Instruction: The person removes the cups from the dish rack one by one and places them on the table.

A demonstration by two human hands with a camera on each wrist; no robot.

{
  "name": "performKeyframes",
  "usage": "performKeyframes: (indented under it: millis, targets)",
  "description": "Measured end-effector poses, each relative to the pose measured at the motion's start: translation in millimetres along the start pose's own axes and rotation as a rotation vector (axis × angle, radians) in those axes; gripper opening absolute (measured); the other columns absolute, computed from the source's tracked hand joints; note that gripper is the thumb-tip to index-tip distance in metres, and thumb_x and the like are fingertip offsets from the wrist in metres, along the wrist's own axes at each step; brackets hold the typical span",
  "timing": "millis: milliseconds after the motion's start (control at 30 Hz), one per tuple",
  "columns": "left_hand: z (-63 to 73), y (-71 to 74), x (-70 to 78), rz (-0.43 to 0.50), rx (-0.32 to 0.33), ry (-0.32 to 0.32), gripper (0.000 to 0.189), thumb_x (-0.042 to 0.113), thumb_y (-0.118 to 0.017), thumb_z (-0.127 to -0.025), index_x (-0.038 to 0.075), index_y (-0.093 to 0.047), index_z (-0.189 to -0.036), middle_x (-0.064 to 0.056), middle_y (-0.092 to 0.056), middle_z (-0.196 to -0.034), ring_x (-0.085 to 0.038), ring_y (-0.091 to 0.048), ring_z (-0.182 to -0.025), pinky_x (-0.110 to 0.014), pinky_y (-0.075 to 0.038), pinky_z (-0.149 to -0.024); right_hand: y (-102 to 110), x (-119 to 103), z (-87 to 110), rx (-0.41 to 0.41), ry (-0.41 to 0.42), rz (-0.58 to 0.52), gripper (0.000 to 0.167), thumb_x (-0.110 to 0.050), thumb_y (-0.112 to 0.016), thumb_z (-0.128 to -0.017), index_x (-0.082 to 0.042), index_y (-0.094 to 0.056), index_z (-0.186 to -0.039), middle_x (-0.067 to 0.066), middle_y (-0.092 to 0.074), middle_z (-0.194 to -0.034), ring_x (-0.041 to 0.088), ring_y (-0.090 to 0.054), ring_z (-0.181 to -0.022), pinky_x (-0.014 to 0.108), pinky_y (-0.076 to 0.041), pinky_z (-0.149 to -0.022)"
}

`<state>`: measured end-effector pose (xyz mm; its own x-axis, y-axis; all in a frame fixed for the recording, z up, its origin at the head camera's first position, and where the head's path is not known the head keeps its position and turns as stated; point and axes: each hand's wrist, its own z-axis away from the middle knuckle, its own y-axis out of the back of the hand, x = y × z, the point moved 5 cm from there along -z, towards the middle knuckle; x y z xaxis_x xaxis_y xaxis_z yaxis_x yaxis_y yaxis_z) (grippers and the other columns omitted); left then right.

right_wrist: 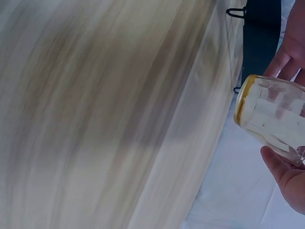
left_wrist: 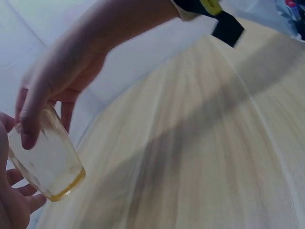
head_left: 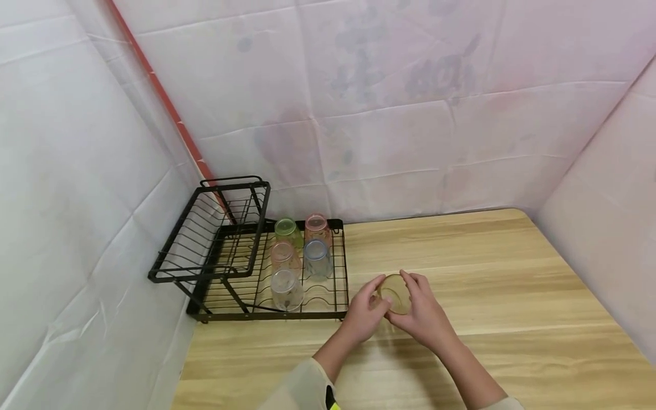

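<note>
Both hands hold a yellow-tinted drinking glass (head_left: pixel 395 293) over the wooden table, to the right of the black dish rack (head_left: pixel 271 315). My left hand (head_left: pixel 365 313) grips its left side, the thumb lying across the near face. On the opposite side, my right hand (head_left: pixel 422 310) holds the glass between thumb and fingers. Seen from the left wrist, the glass (left_wrist: pixel 47 157) is tilted, with a deeper yellow band at its lower end. The right wrist view shows the same see-through glass (right_wrist: pixel 274 112) with fingers on two sides.
Several tumblers stand on the rack's lower level: a green one (head_left: pixel 288 230), a red one (head_left: pixel 318 228), a pink one (head_left: pixel 285 256), a blue one (head_left: pixel 318 259) and a clear one (head_left: pixel 287 290). A raised wire tier (head_left: pixel 205 273) covers the rack's left part. White sheeting (head_left: pixel 384 142) walls the table.
</note>
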<state>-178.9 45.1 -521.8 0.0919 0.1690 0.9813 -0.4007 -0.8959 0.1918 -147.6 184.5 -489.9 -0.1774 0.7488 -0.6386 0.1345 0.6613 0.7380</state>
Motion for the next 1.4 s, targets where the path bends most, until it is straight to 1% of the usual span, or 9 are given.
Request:
performKeyframes:
  millis: [67, 167, 300, 467, 633, 833, 1000, 1200, 1400]
  targets:
    - [-1.4, -3.9, -1.6, -0.065, 0.001, -0.007, 0.053, 0.030, -0.057, -0.099, 0.025, -0.041, -0.150, 0.005, -0.045, -0.149, -0.015, -0.045, -0.135, -0.034, -0.045, -0.107, 0.7, 3.7, 0.6, -0.001, -0.017, 0.011, 0.093, -0.026, -0.086, -0.072, 0.006, -0.039, -0.145, 0.023, -0.042, -0.136, 0.038, -0.057, -0.110, 0.051, -0.055, -0.083]
    - [-3.6, -9.8, -4.6, -0.117, -0.011, -0.025, 0.055, 0.034, -0.056, -0.099, 0.025, -0.038, -0.151, 0.003, -0.043, -0.151, -0.015, -0.042, -0.137, -0.037, -0.042, -0.109, 1.7, 9.3, 2.1, 0.007, -0.028, 0.032, 0.090, -0.024, -0.085, -0.072, 0.008, -0.040, -0.144, 0.025, -0.043, -0.134, 0.040, -0.056, -0.112, 0.055, -0.053, -0.086]
    - [-5.1, -16.1, -8.8, -0.115, -0.030, -0.030, 0.060, 0.038, -0.055, -0.099, 0.024, -0.033, -0.154, 0.000, -0.043, -0.152, -0.018, -0.042, -0.138, -0.041, -0.044, -0.109, 4.0, 18.5, 4.5, 0.029, -0.026, 0.053, 0.090, -0.025, -0.085, -0.073, 0.010, -0.040, -0.143, 0.028, -0.044, -0.133, 0.043, -0.056, -0.113, 0.058, -0.052, -0.088]
    - [-5.5, -20.0, -13.5, -0.112, -0.043, -0.045, 0.061, 0.041, -0.054, -0.100, 0.026, -0.030, -0.155, 0.000, -0.044, -0.150, -0.018, -0.041, -0.138, -0.043, -0.044, -0.108, 11.4, 36.5, 6.2, 0.044, -0.045, 0.078, 0.095, -0.029, -0.086, -0.074, 0.011, -0.037, -0.145, 0.031, -0.043, -0.133, 0.046, -0.056, -0.112, 0.060, -0.052, -0.085]
    - [-4.9, -24.8, -11.8, -0.115, -0.069, -0.055, 0.061, 0.040, -0.054, -0.100, 0.023, -0.031, -0.154, 0.000, -0.045, -0.151, -0.019, -0.042, -0.138, -0.042, -0.044, -0.108, 23.1, 59.4, 7.3, 0.049, -0.100, 0.101, 0.097, -0.030, -0.084, -0.075, 0.012, -0.033, -0.146, 0.033, -0.040, -0.135, 0.049, -0.052, -0.113, 0.062, -0.051, -0.085]
    - [-6.0, -36.3, -10.0, -0.142, -0.124, -0.059, 0.061, 0.043, -0.052, -0.100, 0.022, -0.032, -0.154, 0.000, -0.044, -0.152, -0.019, -0.042, -0.139, -0.040, -0.044, -0.109, 40.5, 82.7, 6.3, 0.082, -0.136, 0.122, 0.098, -0.032, -0.081, -0.079, 0.015, -0.028, -0.147, 0.037, -0.036, -0.138, 0.054, -0.047, -0.117, 0.067, -0.046, -0.086]
    - [-10.4, -49.9, -8.1, -0.177, -0.181, -0.061, 0.060, 0.045, -0.051, -0.100, 0.024, -0.033, -0.154, 0.000, -0.042, -0.154, -0.015, -0.041, -0.140, -0.035, -0.044, -0.109, 57.2, 102.7, 3.4, 0.098, -0.176, 0.144, 0.098, -0.037, -0.077, -0.083, 0.016, -0.025, -0.147, 0.040, -0.032, -0.139, 0.058, -0.043, -0.117, 0.069, -0.043, -0.086]
    - [-20.3, -70.3, -4.4, -0.222, -0.227, -0.064, 0.061, 0.051, -0.049, -0.099, 0.028, -0.033, -0.153, 0.004, -0.043, -0.152, -0.017, -0.045, -0.137, -0.032, -0.045, -0.106, 70.9, 129.0, 1.7, 0.099, -0.238, 0.154, 0.101, -0.042, -0.074, -0.086, 0.016, -0.020, -0.148, 0.042, -0.029, -0.140, 0.060, -0.040, -0.118, 0.071, -0.041, -0.087]
    - [-34.4, -92.4, -7.6, -0.259, -0.260, -0.032, 0.062, 0.059, -0.047, -0.097, 0.034, -0.032, -0.153, 0.009, -0.042, -0.152, -0.012, -0.041, -0.139, -0.034, -0.042, -0.109, 79.0, 149.8, 2.2, 0.087, -0.290, 0.152, 0.102, -0.045, -0.070, -0.089, 0.017, -0.015, -0.149, 0.045, -0.024, -0.142, 0.063, -0.036, -0.120, 0.073, -0.039, -0.088]
